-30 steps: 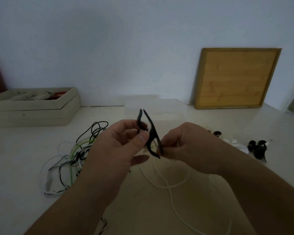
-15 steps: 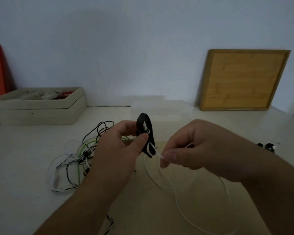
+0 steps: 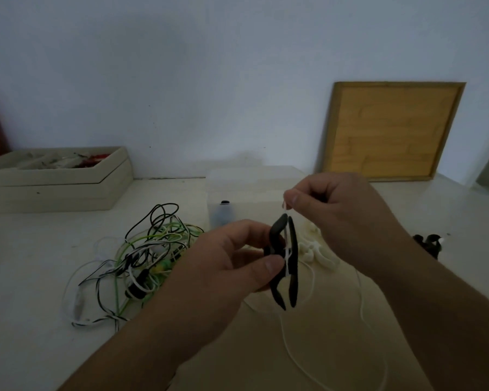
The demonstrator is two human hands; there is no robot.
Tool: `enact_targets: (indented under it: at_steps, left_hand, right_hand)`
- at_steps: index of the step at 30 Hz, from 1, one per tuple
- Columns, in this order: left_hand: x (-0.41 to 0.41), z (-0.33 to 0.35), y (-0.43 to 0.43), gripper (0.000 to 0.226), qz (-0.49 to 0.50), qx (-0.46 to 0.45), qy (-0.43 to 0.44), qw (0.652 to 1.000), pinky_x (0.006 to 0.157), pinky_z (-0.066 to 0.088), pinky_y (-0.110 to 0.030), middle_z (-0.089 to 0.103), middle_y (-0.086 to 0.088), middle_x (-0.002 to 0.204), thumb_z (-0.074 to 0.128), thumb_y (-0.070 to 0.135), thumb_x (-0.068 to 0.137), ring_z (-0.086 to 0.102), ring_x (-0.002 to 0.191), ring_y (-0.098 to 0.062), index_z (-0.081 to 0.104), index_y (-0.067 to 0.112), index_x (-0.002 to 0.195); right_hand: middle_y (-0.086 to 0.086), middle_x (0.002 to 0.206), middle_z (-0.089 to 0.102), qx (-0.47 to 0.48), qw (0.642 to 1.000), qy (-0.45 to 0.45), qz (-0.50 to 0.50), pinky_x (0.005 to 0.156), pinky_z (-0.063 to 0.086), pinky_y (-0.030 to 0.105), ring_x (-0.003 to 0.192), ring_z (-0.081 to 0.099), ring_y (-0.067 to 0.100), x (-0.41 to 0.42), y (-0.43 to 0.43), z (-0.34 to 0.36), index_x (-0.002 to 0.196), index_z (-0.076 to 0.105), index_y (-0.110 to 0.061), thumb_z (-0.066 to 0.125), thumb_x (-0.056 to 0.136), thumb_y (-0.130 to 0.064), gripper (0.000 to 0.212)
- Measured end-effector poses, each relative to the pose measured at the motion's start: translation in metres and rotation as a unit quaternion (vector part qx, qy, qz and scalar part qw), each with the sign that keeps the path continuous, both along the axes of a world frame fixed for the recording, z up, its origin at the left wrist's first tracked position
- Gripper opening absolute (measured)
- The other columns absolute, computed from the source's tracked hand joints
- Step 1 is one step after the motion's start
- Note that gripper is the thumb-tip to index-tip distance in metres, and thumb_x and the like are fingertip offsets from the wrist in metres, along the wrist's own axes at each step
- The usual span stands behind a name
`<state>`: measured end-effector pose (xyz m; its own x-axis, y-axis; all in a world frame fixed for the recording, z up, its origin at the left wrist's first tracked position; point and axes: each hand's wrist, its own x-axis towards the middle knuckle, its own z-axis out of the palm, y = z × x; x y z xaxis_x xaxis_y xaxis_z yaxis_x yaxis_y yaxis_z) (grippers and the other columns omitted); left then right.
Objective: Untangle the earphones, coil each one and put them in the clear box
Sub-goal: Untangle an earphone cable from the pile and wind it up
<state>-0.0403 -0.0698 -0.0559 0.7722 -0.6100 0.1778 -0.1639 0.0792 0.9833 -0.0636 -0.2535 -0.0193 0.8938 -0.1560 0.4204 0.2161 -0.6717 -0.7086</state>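
Observation:
My left hand (image 3: 232, 266) pinches a black flat cable winder (image 3: 284, 258) between thumb and fingers, held upright above the table. A white earphone cord (image 3: 311, 280) is wrapped around its middle and trails down to the table at the lower right. My right hand (image 3: 336, 213) pinches the cord's free end just above the winder's top. A tangle of black, white and green earphones (image 3: 141, 258) lies on the table to the left. The clear box (image 3: 246, 190) stands behind my hands, with a dark item inside.
A beige tray (image 3: 54, 179) with odds and ends sits at the back left. A wooden board (image 3: 390, 131) leans on the wall at the back right. White pieces (image 3: 314, 249) lie behind the winder, black pieces (image 3: 429, 244) at the right.
My right hand has risen from beside the winder to above it, pulling the white cord's end upward. The left hand keeps its hold on the winder, turned more upright.

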Motion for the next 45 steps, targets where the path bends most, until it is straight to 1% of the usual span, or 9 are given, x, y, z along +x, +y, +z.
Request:
enact_targets:
  at_steps: [6,11,19,26,29,32,37,42,45]
  left_hand:
    - [0.004,0.003,0.002,0.013,0.101,-0.082,-0.031,0.991,0.075,0.061,-0.041,0.074,-0.009,0.083,0.072,0.017,0.073,0.074,0.080,-0.028,0.070,0.015,0.086]
    - [0.011,0.003,0.005,0.023,0.179,-0.109,-0.031,0.977,0.068,0.057,-0.026,0.074,-0.004,0.081,0.066,0.026,0.069,0.071,0.073,-0.016,0.070,0.016,0.090]
    - [0.015,0.001,0.004,0.027,0.167,-0.174,0.131,0.961,0.064,0.059,-0.030,0.073,-0.014,0.092,0.064,0.023,0.070,0.070,0.079,-0.022,0.068,0.009,0.093]
    - [0.013,-0.001,0.004,0.013,0.211,-0.012,-0.036,0.977,0.070,0.061,-0.028,0.073,-0.002,0.088,0.066,0.005,0.089,0.074,0.075,-0.017,0.070,0.017,0.092]
    - [0.011,-0.001,0.005,0.015,0.175,0.027,-0.068,0.982,0.069,0.059,-0.024,0.072,0.000,0.086,0.066,0.004,0.088,0.073,0.072,-0.014,0.071,0.017,0.093]
    - [0.010,-0.003,0.004,0.016,0.139,0.060,-0.078,0.985,0.066,0.056,-0.021,0.070,0.002,0.086,0.067,0.004,0.088,0.073,0.069,-0.013,0.071,0.019,0.091]
    - [0.010,-0.004,0.005,0.018,0.108,0.072,-0.067,0.989,0.068,0.059,-0.028,0.070,0.003,0.089,0.068,0.005,0.088,0.073,0.072,-0.020,0.072,0.022,0.091]
    - [0.006,0.000,0.005,0.017,0.047,0.041,-0.025,0.998,0.068,0.058,-0.029,0.072,-0.002,0.088,0.069,0.004,0.084,0.073,0.075,-0.019,0.074,0.020,0.088]
    - [0.004,0.003,0.004,0.011,0.037,-0.002,-0.031,0.999,0.071,0.059,-0.033,0.074,-0.003,0.084,0.074,0.014,0.077,0.073,0.077,-0.020,0.073,0.019,0.086]
  right_hand:
    - [-0.007,0.044,0.044,-0.077,0.970,0.219,0.071,0.041,0.028,0.019,0.041,0.033,0.009,0.004,0.009,-0.011,0.051,0.065,-0.036,0.060,0.093,-0.046,0.043]
    - [-0.018,0.049,0.051,-0.079,0.948,0.259,0.164,0.048,0.034,0.013,0.045,0.045,0.000,-0.002,0.012,-0.005,0.076,0.073,-0.032,0.049,0.101,-0.037,0.035]
    - [-0.005,0.060,0.048,-0.030,0.926,0.274,0.258,0.057,0.038,0.032,0.055,0.041,0.015,-0.010,0.012,0.000,0.089,0.075,-0.021,0.050,0.101,-0.033,0.030]
    - [-0.010,0.050,0.044,0.034,0.961,0.150,0.228,0.049,0.033,0.026,0.047,0.037,0.007,-0.012,0.011,0.008,0.076,0.074,-0.021,0.060,0.096,-0.032,0.027]
    - [0.008,0.049,0.047,0.016,0.986,0.061,0.151,0.047,0.033,0.029,0.046,0.038,0.015,-0.009,0.010,0.005,0.071,0.074,-0.021,0.064,0.092,-0.025,0.023]
    - [0.000,0.051,0.056,-0.003,0.995,0.013,0.099,0.044,0.034,0.015,0.043,0.041,0.004,-0.009,0.010,0.007,0.068,0.074,-0.018,0.067,0.086,-0.019,0.019]
    - [-0.007,0.058,0.062,-0.029,0.998,-0.037,0.033,0.048,0.039,0.011,0.048,0.050,0.002,-0.007,0.009,0.003,0.069,0.072,-0.023,0.073,0.080,-0.025,0.011]
    - [-0.012,0.047,0.056,0.042,0.998,0.025,0.027,0.044,0.036,0.009,0.042,0.046,-0.001,-0.003,0.008,0.002,0.074,0.073,-0.023,0.069,0.087,-0.026,0.014]
    - [-0.006,0.047,0.052,0.077,0.990,0.111,0.038,0.044,0.034,0.019,0.042,0.040,0.008,0.000,0.008,-0.004,0.070,0.073,-0.020,0.065,0.090,-0.026,0.022]
